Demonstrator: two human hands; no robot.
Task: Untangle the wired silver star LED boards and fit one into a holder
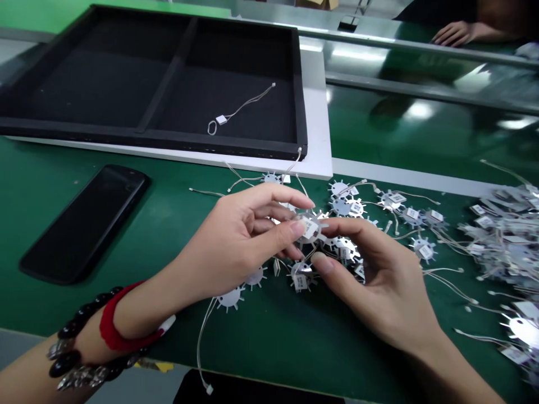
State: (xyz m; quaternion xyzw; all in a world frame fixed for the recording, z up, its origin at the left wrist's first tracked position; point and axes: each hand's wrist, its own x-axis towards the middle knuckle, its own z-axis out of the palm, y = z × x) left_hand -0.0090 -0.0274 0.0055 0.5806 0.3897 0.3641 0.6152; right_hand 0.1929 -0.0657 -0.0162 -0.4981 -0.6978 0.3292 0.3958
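Observation:
My left hand [252, 230] pinches a silvery toothed metal disc [315, 233] between thumb and fingers. A white label with dark print sits on the disc. My right hand [379, 275] is at the disc's right side, its index fingertip at the teeth and its thumb lower down, with a gap between them. Beneath and around both hands lie several similar discs with thin white wires, such as a labelled disc [300, 279] below the fingers and a plain-faced disc [229, 298] near my left wrist. My hands hide part of this group.
A black divided tray [168, 78] rests on a white board [318, 112]; a wired piece [221, 119] lies inside. A black phone-like object [84, 224] is at left. More discs are heaped [514, 247] at right. Another person's hand [455, 33] rests beyond the metal rail [404, 42].

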